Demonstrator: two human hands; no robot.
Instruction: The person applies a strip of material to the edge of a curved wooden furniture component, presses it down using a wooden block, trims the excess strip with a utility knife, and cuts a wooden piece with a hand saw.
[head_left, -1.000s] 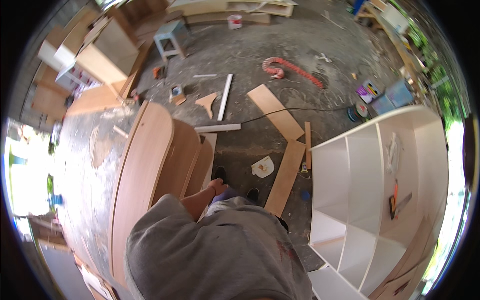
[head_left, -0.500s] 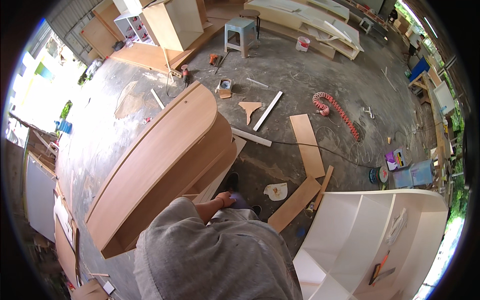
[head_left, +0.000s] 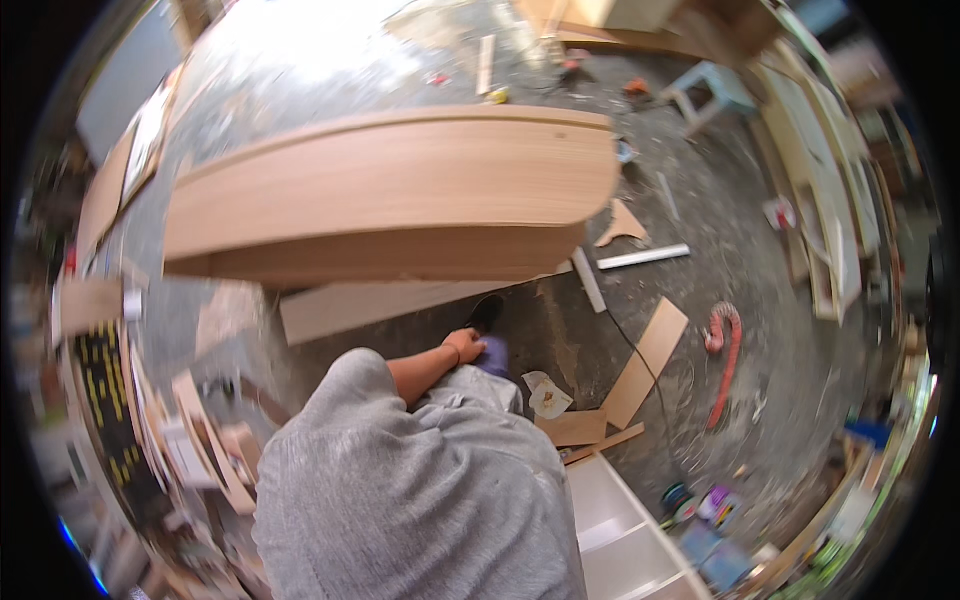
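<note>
Where dust lies, concrete floor [head_left: 760, 330] (offcuts scattered), workshop

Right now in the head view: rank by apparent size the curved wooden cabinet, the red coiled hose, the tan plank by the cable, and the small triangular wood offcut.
1. Curved wooden cabinet, by far the largest.
2. Tan plank.
3. Red coiled hose: close to the plank; fisheye bending makes this pair unsure.
4. Triangular wood offcut.

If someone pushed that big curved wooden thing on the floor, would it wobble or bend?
The big curved wooden piece looks thick and boxed, so it would probably stay stiff. It seems heavy for one push, being far larger than the person's hand. Resting on the concrete floor on a long edge, it might rock slightly.
</note>
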